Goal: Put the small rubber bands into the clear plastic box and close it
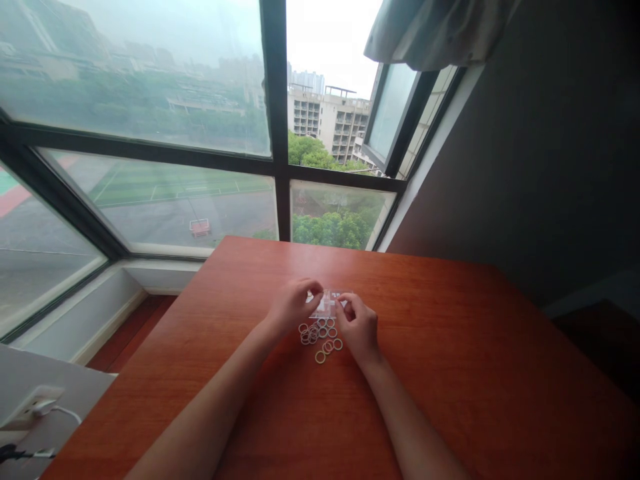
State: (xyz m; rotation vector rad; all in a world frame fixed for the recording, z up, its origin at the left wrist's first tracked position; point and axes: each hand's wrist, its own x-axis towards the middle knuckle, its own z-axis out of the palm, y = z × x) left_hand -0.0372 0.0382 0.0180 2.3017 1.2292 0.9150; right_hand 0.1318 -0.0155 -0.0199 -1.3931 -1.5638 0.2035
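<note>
Both hands meet over a clear plastic case or packet (pixel 326 309) lying near the middle of the brown table. My left hand (pixel 296 305) is at its left side, thumb and forefinger closed in a pinch. At its right side, my right hand (pixel 358 327) has thumb and fingertips pressed together. Anything between the fingers of either hand is too small to make out. Just in front of the case lies a loose cluster of thin, pale rings that look like hair ties (pixel 313 333). Nearer to me is a yellowish ring (pixel 321 357), with a pinkish ring (pixel 328 347) beside it.
The wooden table (pixel 440 373) reaches to a dark-framed window (pixel 281 133), whose right pane stands open. A bunched curtain (pixel 440 33) hangs above it. A wall socket (pixel 35 408) with a plugged-in white cable is low on the left. A dark wall rises on the right.
</note>
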